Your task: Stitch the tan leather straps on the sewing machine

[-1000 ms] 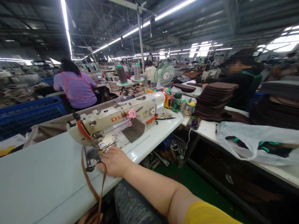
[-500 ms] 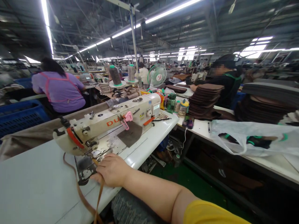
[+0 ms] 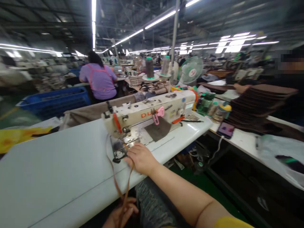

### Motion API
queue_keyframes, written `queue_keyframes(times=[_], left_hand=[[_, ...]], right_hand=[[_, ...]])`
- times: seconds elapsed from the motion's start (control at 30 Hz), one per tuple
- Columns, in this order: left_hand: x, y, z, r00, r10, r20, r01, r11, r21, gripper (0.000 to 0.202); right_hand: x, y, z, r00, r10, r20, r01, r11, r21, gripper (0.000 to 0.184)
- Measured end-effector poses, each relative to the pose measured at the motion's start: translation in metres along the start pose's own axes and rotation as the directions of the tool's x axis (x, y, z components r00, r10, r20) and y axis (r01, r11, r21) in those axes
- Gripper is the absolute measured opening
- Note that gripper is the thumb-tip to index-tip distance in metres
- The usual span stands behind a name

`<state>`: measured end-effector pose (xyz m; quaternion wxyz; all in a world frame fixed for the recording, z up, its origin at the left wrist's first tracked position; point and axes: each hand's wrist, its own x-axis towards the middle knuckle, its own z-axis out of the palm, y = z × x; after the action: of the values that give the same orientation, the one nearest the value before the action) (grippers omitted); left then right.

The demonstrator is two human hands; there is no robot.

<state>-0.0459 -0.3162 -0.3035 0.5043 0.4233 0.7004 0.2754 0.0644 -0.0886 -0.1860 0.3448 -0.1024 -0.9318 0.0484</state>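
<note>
A cream sewing machine stands on the white table. A thin brown strap runs from under its needle end, over the table's front edge and down towards my lap. My right hand lies on the table just right of the presser foot, fingers curled and pressing on the strap. My left hand is below the table edge at the bottom of the view, fingers closed round the hanging loop of strap. A dark grey piece of material lies under the machine's arm.
A stack of brown cut pieces, a phone and bottles sit on the bench to the right. Behind the machine are thread cones and a fan. A person in purple sits by a blue crate.
My view has swung to the left, so the machine now sits further right in frame. My right hand stays by the presser foot. My left hand shows again below the table, holding the strap.
</note>
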Motion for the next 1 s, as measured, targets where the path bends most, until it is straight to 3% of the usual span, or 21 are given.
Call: queue_keyframes(times=[0.07,0.13,0.2,0.3,0.4,0.47,0.63,0.7,0.77,0.9,1.0], left_hand=[[-0.006,-0.018,-0.001,0.992,0.017,0.122,-0.023,0.999,0.049,0.049],[-0.009,-0.027,-0.002,0.998,0.013,0.063,-0.014,1.0,0.019,0.058],[-0.009,-0.027,-0.004,0.996,0.055,-0.066,-0.059,0.997,-0.059,0.07],[-0.005,-0.016,-0.007,0.989,0.129,-0.067,-0.135,0.988,-0.08,0.064],[-0.003,-0.007,-0.009,0.998,0.055,-0.026,-0.055,0.998,0.008,0.055],[-0.007,0.001,-0.011,0.998,-0.003,-0.065,0.005,1.0,0.028,0.049],[-0.027,0.038,-0.022,0.992,-0.032,-0.125,0.015,0.991,-0.133,0.051],[-0.032,0.043,-0.023,0.992,-0.041,-0.115,0.023,0.988,-0.152,0.044],[-0.031,0.033,-0.021,0.997,-0.031,-0.075,0.024,0.996,-0.083,0.037],[-0.016,-0.011,-0.01,0.999,-0.033,0.0,0.033,0.998,0.056,0.037],[-0.007,-0.025,-0.006,0.999,0.0,-0.046,0.002,0.999,0.047,0.043]], right_hand=[[0.002,0.001,0.0,1.0,0.014,-0.022,-0.013,0.999,0.042,0.033],[0.004,0.002,0.002,0.999,0.011,-0.03,-0.009,0.998,0.067,0.03],[0.005,0.003,0.003,0.999,0.005,-0.035,-0.002,0.997,0.076,0.028],[0.005,0.001,0.003,0.999,0.002,-0.047,0.001,0.998,0.07,0.028],[0.005,-0.001,0.001,0.998,0.004,-0.068,0.001,0.998,0.06,0.027],[0.006,-0.001,0.0,0.997,0.0,-0.074,0.005,0.998,0.058,0.025],[0.007,-0.001,0.0,0.998,-0.002,-0.06,0.005,0.999,0.054,0.025],[0.006,0.0,0.001,0.998,0.0,-0.061,0.004,0.998,0.056,0.025],[0.006,0.0,0.001,0.998,0.0,-0.068,0.004,0.998,0.057,0.024],[0.005,0.0,0.0,0.998,0.002,-0.068,0.002,0.998,0.065,0.024],[0.006,0.0,0.0,0.997,0.003,-0.072,0.003,0.997,0.076,0.025]])
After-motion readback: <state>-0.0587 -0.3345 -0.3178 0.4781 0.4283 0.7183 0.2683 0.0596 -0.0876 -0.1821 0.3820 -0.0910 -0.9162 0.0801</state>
